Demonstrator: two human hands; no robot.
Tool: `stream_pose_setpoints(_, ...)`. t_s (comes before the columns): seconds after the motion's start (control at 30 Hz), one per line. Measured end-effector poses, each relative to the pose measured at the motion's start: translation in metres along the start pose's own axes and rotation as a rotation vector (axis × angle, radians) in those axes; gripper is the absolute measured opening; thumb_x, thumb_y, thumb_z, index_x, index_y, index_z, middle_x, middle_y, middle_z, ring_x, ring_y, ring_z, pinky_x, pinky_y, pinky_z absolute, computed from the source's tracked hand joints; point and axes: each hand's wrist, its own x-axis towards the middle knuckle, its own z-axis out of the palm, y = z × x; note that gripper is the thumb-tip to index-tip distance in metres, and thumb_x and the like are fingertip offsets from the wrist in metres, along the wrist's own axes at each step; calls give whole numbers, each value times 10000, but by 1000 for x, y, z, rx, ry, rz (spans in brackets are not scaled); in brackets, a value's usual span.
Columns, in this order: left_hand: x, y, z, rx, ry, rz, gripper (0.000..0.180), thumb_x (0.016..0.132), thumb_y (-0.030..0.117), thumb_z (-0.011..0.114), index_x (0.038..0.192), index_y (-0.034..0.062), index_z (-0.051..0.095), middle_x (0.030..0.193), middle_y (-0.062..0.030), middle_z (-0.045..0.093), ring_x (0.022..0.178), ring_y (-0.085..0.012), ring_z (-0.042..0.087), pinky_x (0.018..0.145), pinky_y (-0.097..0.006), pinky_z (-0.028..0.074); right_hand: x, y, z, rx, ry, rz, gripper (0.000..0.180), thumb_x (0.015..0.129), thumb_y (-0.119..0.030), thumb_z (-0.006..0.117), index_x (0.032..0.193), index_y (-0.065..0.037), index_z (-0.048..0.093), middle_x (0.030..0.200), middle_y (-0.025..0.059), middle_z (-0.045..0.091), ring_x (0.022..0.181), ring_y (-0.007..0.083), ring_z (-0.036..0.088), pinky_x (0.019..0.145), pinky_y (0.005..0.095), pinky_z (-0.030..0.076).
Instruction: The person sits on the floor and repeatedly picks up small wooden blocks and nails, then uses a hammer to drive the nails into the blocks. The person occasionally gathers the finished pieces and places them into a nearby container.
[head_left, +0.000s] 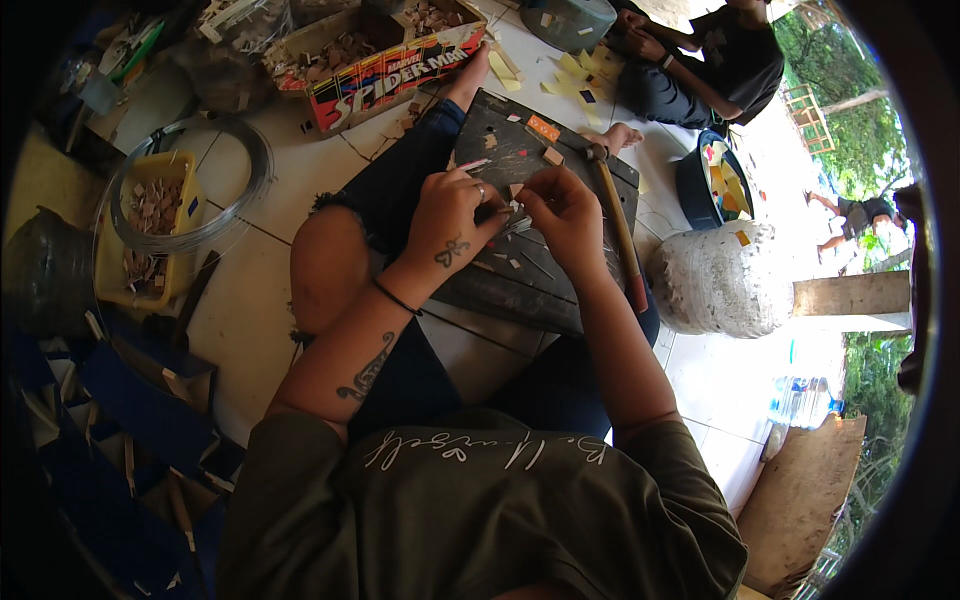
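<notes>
While fingertip work occupied mid-frame, the right hand pinched a small, pale, flat piece; the left hand curled close, hold unclear; steady alignment seemed needed next.

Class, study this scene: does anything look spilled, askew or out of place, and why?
Yes. Yellow paper pieces lie loosely scattered on the tiled floor beside another seated person. Similar pieces sit gathered in a dark tub, so those look spilled, though they may be there deliberately.
</notes>
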Motion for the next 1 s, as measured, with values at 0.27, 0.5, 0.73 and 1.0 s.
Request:
stream_pose_setpoints(0.27,1,-1,0,-5,-2,23,127,706,108,803,754,48,702,790,-64,685,850,-253,629,860,-393,445,-3,-6,-1,-22,5,-46,112,832,-49,724,899,-1,649,830,14,686,742,56,629,651,216,504)
stream_pose_setpoints(0.5,1,-3,0,-14,-6,31,131,702,109,806,745,45,700,766,-65,679,830,-250,627,847,-393,453,-3,-9,0,-82,27,-123,112,809,-74,722,872,-9,656,783,75,709,695,109,672,645,251,527)
stream_pose_setpoints(0.73,1,-4,1,-10,-1,33,140,701,108,806,738,36,693,762,-69,679,810,-250,627,839,-391,459,-3,-13,0,-168,0,-204,96,799,-58,711,839,-10,639,744,97,691,668,161,679,631,286,527)
stream_pose_setpoints(1.0,2,-1,-1,-17,-10,50,115,720,94,779,754,28,691,788,-85,686,856,-261,641,851,-393,471,2,-16,-3,-281,-64,-308,83,774,-52,685,806,-12,621,725,123,677,650,244,675,647,344,524)
